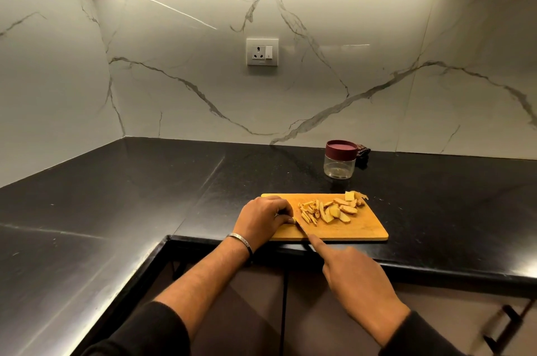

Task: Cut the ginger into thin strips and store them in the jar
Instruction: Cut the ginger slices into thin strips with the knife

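Observation:
A wooden cutting board lies at the counter's front edge. On it are several thin ginger strips and, to their right, several ginger slices. My left hand rests curled on the board's left part and pins a small ginger piece under its fingertips. My right hand grips a knife, its index finger stretched along the blade's spine; the tip meets the ginger piece. A clear jar with a maroon lid on stands behind the board.
A black stone counter runs in an L along the marble walls. A dark small object sits behind the jar. A wall socket is above. Cabinet doors with a black handle are below the counter.

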A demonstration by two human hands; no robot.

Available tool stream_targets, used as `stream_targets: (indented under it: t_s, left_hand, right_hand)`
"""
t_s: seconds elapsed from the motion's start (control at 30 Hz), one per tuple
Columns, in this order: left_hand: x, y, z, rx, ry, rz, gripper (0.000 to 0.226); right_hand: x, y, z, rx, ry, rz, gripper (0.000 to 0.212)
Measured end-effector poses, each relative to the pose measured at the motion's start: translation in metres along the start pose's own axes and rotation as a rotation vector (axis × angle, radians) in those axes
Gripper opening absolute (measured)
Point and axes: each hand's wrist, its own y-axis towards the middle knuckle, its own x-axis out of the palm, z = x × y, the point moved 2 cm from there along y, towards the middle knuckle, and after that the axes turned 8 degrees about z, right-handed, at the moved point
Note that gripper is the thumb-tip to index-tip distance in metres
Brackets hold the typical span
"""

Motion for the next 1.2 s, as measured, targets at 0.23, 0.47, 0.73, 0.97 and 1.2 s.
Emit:
stream_targets:
  t_s: [0.23, 0.47, 0.73, 0.97, 1.2]
  left_hand:
    - [0.001, 0.002, 0.002, 0.012, 0.057, -0.097, 0.021]
    - [0.004, 0.003, 0.0, 0.023, 0.019, -0.08, 0.029]
    - [0.002, 0.001, -0.002, 0.006, -0.032, 0.017, 0.009]
    - [0.003, 0.001, -0.002, -0.003, -0.017, 0.017, 0.014]
    - [0.003, 0.0, -0.004, 0.007, -0.017, 0.024, 0.012]
  right_hand:
    - [0.002, 0.001, -0.001, 0.001, -0.062, 0.003, 0.058]
    - [0.004, 0.002, 0.002, 0.018, -0.024, -0.005, 0.058]
    - [0.013, 0.014, 0.001, 0.041, 0.094, 0.034, 0.056]
    - [0.016, 0.029, -0.009, -0.001, 0.111, 0.041, 0.057]
    - [0.019, 0.041, -0.009, -0.01, 0.156, -0.015, 0.056]
